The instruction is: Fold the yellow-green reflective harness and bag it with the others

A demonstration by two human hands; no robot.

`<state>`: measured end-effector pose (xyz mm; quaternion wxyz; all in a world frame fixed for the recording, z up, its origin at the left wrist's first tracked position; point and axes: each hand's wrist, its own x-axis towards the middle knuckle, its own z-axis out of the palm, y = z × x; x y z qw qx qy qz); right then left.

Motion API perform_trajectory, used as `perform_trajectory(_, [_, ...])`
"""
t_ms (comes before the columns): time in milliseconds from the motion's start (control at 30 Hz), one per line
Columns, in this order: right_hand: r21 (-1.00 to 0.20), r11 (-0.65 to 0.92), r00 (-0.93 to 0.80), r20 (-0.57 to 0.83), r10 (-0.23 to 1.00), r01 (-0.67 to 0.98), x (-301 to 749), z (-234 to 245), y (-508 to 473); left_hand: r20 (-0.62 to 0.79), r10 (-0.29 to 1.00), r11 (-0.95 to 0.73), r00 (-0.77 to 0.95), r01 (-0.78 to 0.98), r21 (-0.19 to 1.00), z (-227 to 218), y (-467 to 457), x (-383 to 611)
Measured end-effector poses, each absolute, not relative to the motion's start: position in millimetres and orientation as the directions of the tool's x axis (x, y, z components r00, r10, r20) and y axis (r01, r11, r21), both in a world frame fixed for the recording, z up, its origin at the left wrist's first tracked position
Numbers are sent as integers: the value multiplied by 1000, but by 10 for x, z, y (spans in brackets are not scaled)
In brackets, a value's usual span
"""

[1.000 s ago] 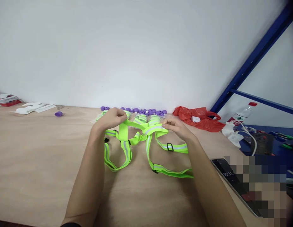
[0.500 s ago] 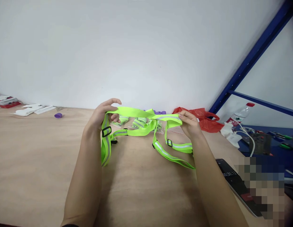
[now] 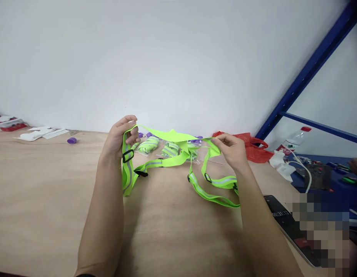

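1. From where I stand, the green strap harness [image 3: 174,135] is held up between two hands, above the tabletop [image 3: 51,215] and in front of the pale wall [image 3: 167,57].
2. The left hand [image 3: 117,134] has its fingers curled about the strap near the thumb; the right hand [image 3: 230,150] has its thumb and fingers pinched together on the band's other end.
3. The band's long axis runs left to right across the person's front, sloping slightly down toward the right hand.
4. Loops hang below it toward the person, silver stripes showing; the upper band shows mostly plain green. A black buckle [image 3: 128,156] sits just below the left hand.
5. Part of the left loop tucks behind the left wrist, and the right loops are cut off by the right forearm. The straps seem to cross near the middle, though folds make that hard to judge.
6. Behind the band, clear packets [image 3: 149,145] of striped green strap and some purple caps [image 3: 149,134] are partly covered.
7. At the right, a phone [image 3: 282,219] is partly lost under a pixelated patch.
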<state>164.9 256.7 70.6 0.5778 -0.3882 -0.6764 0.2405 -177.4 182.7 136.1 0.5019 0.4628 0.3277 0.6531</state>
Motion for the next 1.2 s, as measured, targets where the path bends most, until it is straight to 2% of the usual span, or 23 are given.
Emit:
perform_trajectory(100, [-575,621,-91,690,718,533,1639,651,2580,322,942,-334,-97,-385,860,1418,1761,-1763])
perform_trajectory(200, [-389,600,-234,668,706,699,1620,617,2574,378,921,-385,-99,-396,834,1487,1676,-1717])
perform_trajectory(333, [-350,447,-157,616,772,823,1587,606,2562,417,906,-412,-68,-362,836,1566,1544,-1637])
perform_trajectory(433, [-381,395,-95,609,788,836,1592,597,2572,466,884,-440,-29,-384,811,1624,1438,-1576])
perform_trajectory(567, [-405,431,-106,618,779,806,1634,562,2617,546,836,-516,-57,-418,747,1705,1298,-1499])
perform_trajectory(667, [-460,453,-48,660,750,763,1653,519,2658,613,790,-554,-15,-447,702,1718,1200,-1470])
perform_trajectory(733, [-589,441,27,618,785,677,1645,495,2675,677,731,-576,84,-457,678,1689,1134,-1487])
perform_trajectory(833, [-851,324,83,389,917,414,1603,483,2675,733,596,-621,326,-391,679,1639,1053,-1565])
perform_trajectory(900, [-936,260,57,280,958,238,1568,497,2663,619,494,-624,610,-247,741,1645,1033,-1609])
perform_trajectory(967, [-954,266,30,273,962,141,1545,518,2651,367,410,-598,835,-58,800,1687,1051,-1592])
perform_trajectory(1000, [-951,281,11,285,958,128,1541,527,2645,244,382,-581,891,26,813,1711,1072,-1554])
perform_trajectory(1067, [-939,305,-38,303,952,157,1547,536,2639,83,365,-532,927,134,836,1738,1131,-1438])
perform_trajectory(1200, [-906,315,-189,269,944,281,1585,503,2636,-85,346,-382,934,223,897,1621,1218,-1242])
